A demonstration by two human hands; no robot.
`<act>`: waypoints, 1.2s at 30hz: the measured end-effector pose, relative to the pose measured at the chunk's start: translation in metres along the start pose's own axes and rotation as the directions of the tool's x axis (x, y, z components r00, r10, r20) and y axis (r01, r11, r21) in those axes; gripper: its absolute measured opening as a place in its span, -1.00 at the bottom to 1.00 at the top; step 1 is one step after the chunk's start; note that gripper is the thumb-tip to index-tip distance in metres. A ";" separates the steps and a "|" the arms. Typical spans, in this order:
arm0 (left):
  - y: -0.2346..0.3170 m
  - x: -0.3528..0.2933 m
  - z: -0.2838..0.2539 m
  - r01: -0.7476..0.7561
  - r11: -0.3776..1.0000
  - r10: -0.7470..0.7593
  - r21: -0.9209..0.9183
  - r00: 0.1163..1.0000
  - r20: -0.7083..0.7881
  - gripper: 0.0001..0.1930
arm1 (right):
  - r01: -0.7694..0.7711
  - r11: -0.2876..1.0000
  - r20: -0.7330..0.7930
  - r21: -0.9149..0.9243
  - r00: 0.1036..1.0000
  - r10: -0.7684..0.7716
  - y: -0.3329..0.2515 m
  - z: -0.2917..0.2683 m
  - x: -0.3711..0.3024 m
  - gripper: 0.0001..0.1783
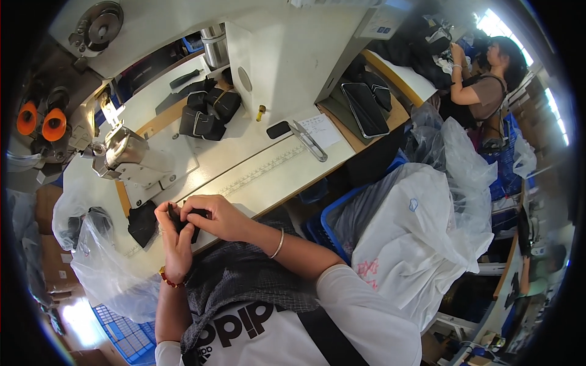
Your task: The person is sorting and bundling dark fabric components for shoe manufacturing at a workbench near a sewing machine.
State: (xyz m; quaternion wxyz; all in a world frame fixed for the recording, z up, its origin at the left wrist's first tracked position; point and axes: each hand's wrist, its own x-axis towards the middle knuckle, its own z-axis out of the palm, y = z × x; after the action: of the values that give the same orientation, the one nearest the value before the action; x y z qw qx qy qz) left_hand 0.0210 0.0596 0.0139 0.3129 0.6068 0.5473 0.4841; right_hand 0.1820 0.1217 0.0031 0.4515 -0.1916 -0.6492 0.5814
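Observation:
Both my hands are at the front edge of the sewing machine's table, close together over a small piece of black fabric (pixel 177 221). My left hand (pixel 177 251) pinches the piece from the left, thumb and fingers bent round it. From the right, my right hand (pixel 221 218) grips the same piece with curled fingers. The fingers and dark cloth hide its exact shape. Just left of my hands lies another black fabric piece (pixel 143 223). Beyond them stands the machine's metal sewing bed (pixel 129 150).
Several tied black bundles (pixel 204 114) sit beneath the machine arm. Silver snips (pixel 312 145), a paper (pixel 321 129) and a phone (pixel 365 110) lie rightward. A clear plastic bag (pixel 107 268) hangs left. A white sack (pixel 406 226) fills a blue crate (pixel 332 213). Another person (pixel 482 91) works far right.

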 end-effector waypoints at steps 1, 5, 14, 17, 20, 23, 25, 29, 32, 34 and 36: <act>-0.004 0.001 0.001 0.006 1.000 -0.006 -0.018 1.000 -0.019 -0.43 | -0.005 1.000 0.000 -0.001 1.000 0.005 0.001 0.000 0.000 -0.91; 0.019 0.002 0.002 0.202 0.961 -0.193 -0.188 0.979 0.069 -0.38 | -0.018 0.998 -0.003 0.053 1.000 0.018 0.005 -0.001 -0.001 -0.90; 0.009 0.002 -0.001 0.065 0.994 -0.067 -0.091 0.998 -0.020 -0.57 | -0.019 0.999 -0.026 0.040 0.999 0.020 0.006 -0.003 0.000 -0.88; 0.013 0.005 0.002 0.099 0.993 -0.101 -0.057 0.994 -0.035 -0.65 | -0.003 1.000 -0.039 0.030 0.999 0.004 0.007 -0.004 0.000 -0.88; 0.009 0.009 0.000 0.116 0.993 -0.115 -0.030 0.993 0.012 -0.72 | 0.005 1.000 -0.040 0.011 0.999 -0.004 0.005 -0.005 0.000 -0.89; 0.005 0.012 -0.005 0.156 0.985 -0.151 -0.069 0.985 0.078 -0.76 | 0.007 1.000 -0.038 -0.004 0.999 -0.008 0.002 -0.006 0.000 -0.88; 0.004 0.012 -0.007 0.184 0.980 -0.174 -0.074 0.978 0.119 -0.78 | 0.016 1.000 -0.047 -0.008 0.999 -0.017 0.002 -0.006 -0.001 -0.88; 0.009 0.011 -0.007 0.227 0.963 -0.202 -0.142 0.964 0.172 -0.78 | 0.031 0.999 -0.044 -0.039 0.998 -0.033 0.003 -0.006 -0.001 -0.86; 0.013 0.011 -0.009 0.241 0.954 -0.205 -0.179 0.959 0.197 -0.78 | 0.044 0.998 -0.054 -0.044 0.997 -0.046 0.006 -0.005 -0.001 -0.86; 0.014 0.009 -0.011 0.244 0.952 -0.205 -0.183 0.957 0.207 -0.76 | 0.055 0.997 -0.060 -0.046 0.997 -0.058 0.006 -0.005 -0.002 -0.85; 0.013 0.006 -0.015 0.265 0.946 -0.221 -0.189 0.949 0.224 -0.69 | 0.069 0.993 -0.039 -0.094 0.997 -0.073 0.003 -0.005 -0.002 -0.86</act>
State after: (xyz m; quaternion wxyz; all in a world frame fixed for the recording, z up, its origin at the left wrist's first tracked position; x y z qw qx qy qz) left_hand 0.0111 0.0606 0.0319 0.4881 0.5423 0.5278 0.4349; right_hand 0.1868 0.1238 -0.0005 0.4763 -0.2014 -0.6720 0.5300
